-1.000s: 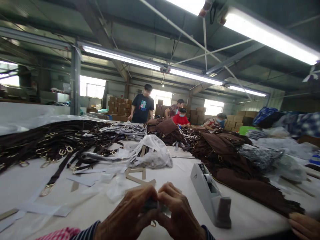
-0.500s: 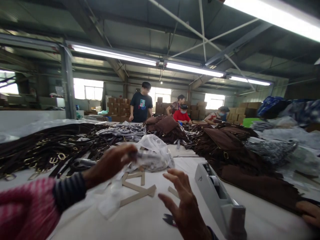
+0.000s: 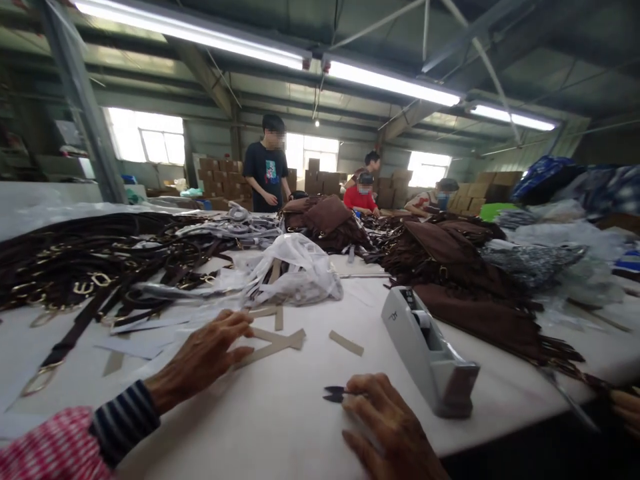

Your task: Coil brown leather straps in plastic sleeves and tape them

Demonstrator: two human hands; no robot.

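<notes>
Right hand (image 3: 383,417) over small snips (image 3: 335,391) poking out to its left, tape dispenser (image 3: 425,363) to its right, left hand (image 3: 205,353) beside card strips (image 3: 294,341)

The sleeve (image 3: 55,440) is checked pink and white, the cuff (image 3: 125,421) striped navy and grey; beige is shown by the strips (image 3: 346,343), black by the snips (image 3: 336,389).

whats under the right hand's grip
A small cutting tool shows only its dark blades beyond the right hand's grip; the rest is covered and can't be seen.
</notes>
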